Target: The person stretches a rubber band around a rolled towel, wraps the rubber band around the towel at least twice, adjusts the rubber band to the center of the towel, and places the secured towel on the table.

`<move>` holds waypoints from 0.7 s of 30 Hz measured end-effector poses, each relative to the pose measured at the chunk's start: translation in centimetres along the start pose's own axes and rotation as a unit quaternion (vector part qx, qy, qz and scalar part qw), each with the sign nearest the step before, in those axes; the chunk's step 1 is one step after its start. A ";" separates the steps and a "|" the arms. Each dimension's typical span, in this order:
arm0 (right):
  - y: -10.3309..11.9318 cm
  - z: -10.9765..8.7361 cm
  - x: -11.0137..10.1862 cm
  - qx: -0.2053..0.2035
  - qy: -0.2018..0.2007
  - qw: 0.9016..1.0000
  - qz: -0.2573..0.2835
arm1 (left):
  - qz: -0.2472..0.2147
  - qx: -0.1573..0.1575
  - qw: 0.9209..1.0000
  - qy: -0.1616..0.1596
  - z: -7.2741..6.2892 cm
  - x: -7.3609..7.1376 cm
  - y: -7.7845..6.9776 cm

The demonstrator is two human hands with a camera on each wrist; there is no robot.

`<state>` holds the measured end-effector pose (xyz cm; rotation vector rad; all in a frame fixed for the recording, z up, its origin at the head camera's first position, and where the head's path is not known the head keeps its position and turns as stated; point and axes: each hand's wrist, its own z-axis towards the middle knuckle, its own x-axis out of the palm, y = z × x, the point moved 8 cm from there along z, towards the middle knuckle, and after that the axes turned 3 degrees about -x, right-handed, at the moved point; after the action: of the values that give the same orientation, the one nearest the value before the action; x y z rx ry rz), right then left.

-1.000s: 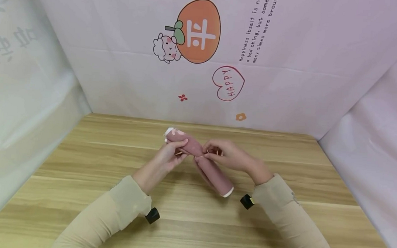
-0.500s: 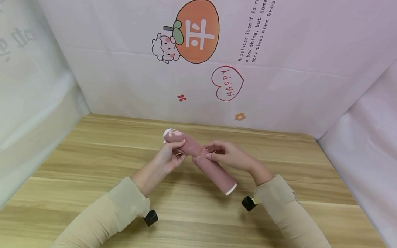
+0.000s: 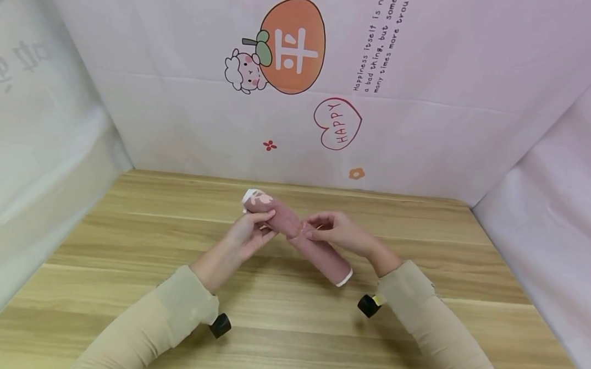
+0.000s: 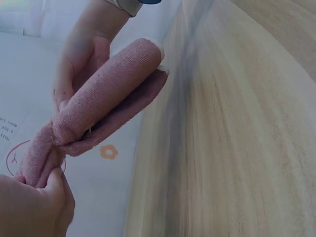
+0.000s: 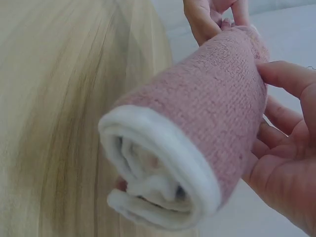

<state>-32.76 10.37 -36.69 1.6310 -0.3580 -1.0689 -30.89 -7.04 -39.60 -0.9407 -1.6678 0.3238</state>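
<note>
A dusty-pink towel with white edges and a pale leaf print at one end is rolled up. It is cinched narrow and bent at its middle. My left hand grips the half with the print, thumb on top and fingers beneath. At the cinched waist, my right hand pinches the towel with thumb and curled fingers. The right wrist view shows the roll's open white end, with layers coiled inside. In the left wrist view the roll's folded flap hangs beneath it, and the towel is above the table.
The wood-grain table spreads under both arms. White printed cloth stands behind it, with more cloth along the left and right sides. A black wrist camera is at the left cuff and another black camera at the right.
The towel's right half has swung slightly up and right, and its underside flap no longer shows in the head view. My right fingers have settled closer on the waist; the left hand keeps its grip.
</note>
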 end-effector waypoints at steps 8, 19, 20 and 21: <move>0.4 0.3 -0.2 -0.032 -0.032 0.997 -0.070 | 0.038 -0.025 0.997 -0.057 0.0 -1.1 0.5; 5.0 -0.9 1.1 -0.263 -0.148 0.896 -0.326 | 0.085 -0.050 0.994 -0.037 -0.4 -0.7 1.0; 5.3 -1.1 1.3 -0.290 -0.157 0.879 -0.344 | 0.083 -0.048 0.995 -0.038 -0.4 -0.7 1.0; 5.5 -1.3 1.6 -0.314 -0.164 0.864 -0.359 | 0.080 -0.045 0.995 -0.039 -0.4 -0.6 0.9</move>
<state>-29.32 8.10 -32.48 0.9740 0.4069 -1.8027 -30.10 -7.01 -40.51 -1.1459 -1.6931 0.4001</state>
